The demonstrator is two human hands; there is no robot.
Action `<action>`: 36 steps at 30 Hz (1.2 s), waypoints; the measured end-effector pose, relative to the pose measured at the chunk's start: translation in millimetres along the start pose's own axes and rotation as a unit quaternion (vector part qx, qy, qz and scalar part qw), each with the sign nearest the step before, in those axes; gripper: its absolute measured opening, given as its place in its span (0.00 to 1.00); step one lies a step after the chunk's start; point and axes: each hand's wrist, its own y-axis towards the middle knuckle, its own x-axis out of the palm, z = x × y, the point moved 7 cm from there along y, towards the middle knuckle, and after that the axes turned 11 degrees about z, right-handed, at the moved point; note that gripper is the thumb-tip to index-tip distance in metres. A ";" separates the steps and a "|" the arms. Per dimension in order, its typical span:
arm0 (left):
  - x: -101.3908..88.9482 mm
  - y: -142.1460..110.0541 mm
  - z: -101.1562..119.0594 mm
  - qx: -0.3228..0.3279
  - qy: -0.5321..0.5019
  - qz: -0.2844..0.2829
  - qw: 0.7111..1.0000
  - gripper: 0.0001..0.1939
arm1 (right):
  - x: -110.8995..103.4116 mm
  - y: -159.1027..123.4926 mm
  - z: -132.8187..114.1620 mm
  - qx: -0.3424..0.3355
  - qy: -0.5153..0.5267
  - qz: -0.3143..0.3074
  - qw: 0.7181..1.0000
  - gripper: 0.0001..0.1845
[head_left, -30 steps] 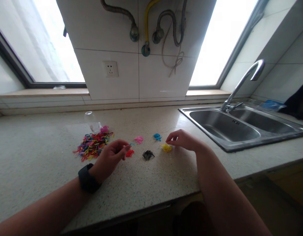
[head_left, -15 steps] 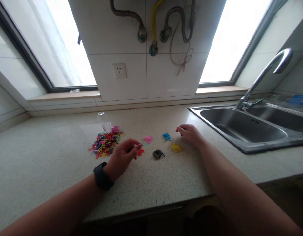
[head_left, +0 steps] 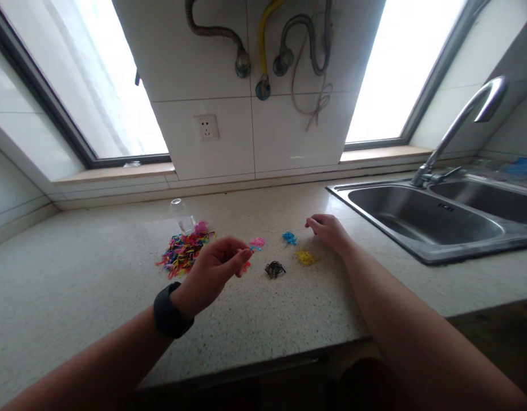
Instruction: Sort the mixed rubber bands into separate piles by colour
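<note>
My left hand [head_left: 216, 265], with a dark watch on its wrist, pinches a small light-blue rubber band [head_left: 255, 249] between thumb and forefinger. Under and beyond its fingertips lie a red pile [head_left: 246, 266], partly hidden by the hand, and a pink pile [head_left: 258, 242]. My right hand [head_left: 327, 229] is at the counter with its fingers curled together; nothing shows in them. It is nearest to the blue pile [head_left: 290, 238] and the yellow pile [head_left: 307, 257] of rubber bands. A black pile [head_left: 274, 269] lies between the two hands.
A large mixed heap of coloured rubber bands [head_left: 182, 252] lies left of my left hand. Behind it are a clear plastic container [head_left: 183, 217] and a pink object [head_left: 201, 226]. A double steel sink [head_left: 417, 220] with a tap [head_left: 460, 125] is set into the speckled counter [head_left: 229, 337] at right.
My right hand has drawn back from the yellow pile, away to the right. My left hand, holding the blue rubber band, has lifted and shifted slightly toward the pink pile. The camera view has turned.
</note>
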 end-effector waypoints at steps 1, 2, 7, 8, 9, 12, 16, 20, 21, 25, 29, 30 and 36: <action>1.6 2.7 4.6 0.007 0.025 -0.013 1.000 0.12 | 0.0 0.0 -0.4 -0.002 -0.002 0.002 1.000 0.21; 3.7 6.2 9.0 0.014 0.052 -0.026 0.998 0.12 | 0.0 0.0 -0.7 -0.003 -0.004 0.005 1.000 0.21; 30.0 37.9 23.5 0.081 0.200 -0.121 0.969 0.16 | 0.3 0.3 0.0 0.005 -0.009 0.012 1.000 0.20; 37.2 46.5 24.1 0.105 0.230 -0.134 0.958 0.16 | 0.1 0.5 0.2 0.007 -0.008 0.014 1.000 0.19; 44.3 55.5 23.1 0.127 0.261 -0.141 0.946 0.16 | -0.1 0.6 0.5 0.009 -0.006 0.016 1.000 0.19; 65.3 79.8 14.0 0.194 0.371 -0.145 0.896 0.16 | -0.8 0.8 1.2 0.011 -0.004 0.018 1.000 0.19; 88.3 97.6 -5.6 0.238 0.504 -0.145 0.818 0.15 | -1.1 1.0 1.1 0.004 -0.002 0.015 1.000 0.20; 103.7 102.2 -21.3 0.239 0.558 -0.154 0.780 0.17 | -1.5 1.6 1.6 0.005 0.001 0.016 1.000 0.20; 106.3 102.6 -24.4 0.237 0.564 -0.155 0.776 0.17 | -1.3 1.8 1.6 0.005 0.002 0.014 1.000 0.20; 113.0 101.3 -34.7 0.237 0.576 -0.173 0.763 0.17 | -1.5 2.4 2.0 0.009 0.004 0.013 1.000 0.20; 102.7 92.4 -31.6 0.258 0.563 -0.177 0.765 0.14 | -2.4 2.3 2.5 0.012 0.005 0.016 1.000 0.20; 96.1 88.0 -27.7 0.262 0.550 -0.173 0.774 0.14 | -2.5 2.2 2.4 0.010 0.006 0.016 1.000 0.20; 42.2 32.4 1.3 0.250 0.391 -0.227 0.856 0.11 | -1.0 2.7 3.8 0.013 0.011 0.012 1.000 0.19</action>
